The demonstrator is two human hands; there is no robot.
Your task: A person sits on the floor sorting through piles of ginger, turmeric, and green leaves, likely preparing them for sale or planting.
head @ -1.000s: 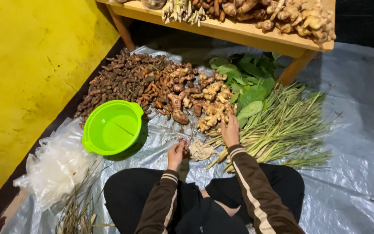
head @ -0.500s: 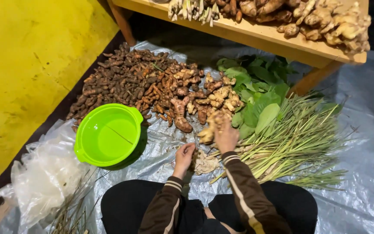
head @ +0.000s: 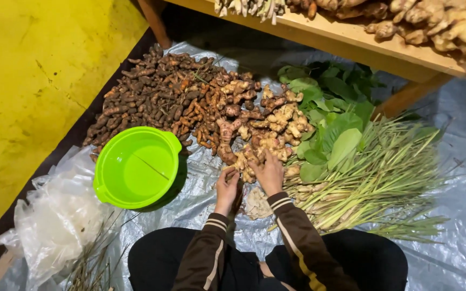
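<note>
Hands (head: pixel 249 180) touch ginger pile (head: pixel 265 134) between green basin (head: pixel 136 167) and lemongrass (head: pixel 373 183).

This looks like a market stall or produce seller's floor spot. Heaps of ginger and turmeric roots (head: pixel 200 108) lie on a plastic sheet (head: pixel 459 161) at centre, with lemongrass bundles (head: pixel 384 183) and green leaves (head: pixel 330 124) at right, and a wooden surface (head: pixel 362 46) stacked with more roots along the top.

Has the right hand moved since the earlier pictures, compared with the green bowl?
Yes. The right hand drew back from the root pile, toward the person and nearer the left hand; the green bowl stayed put.
</note>
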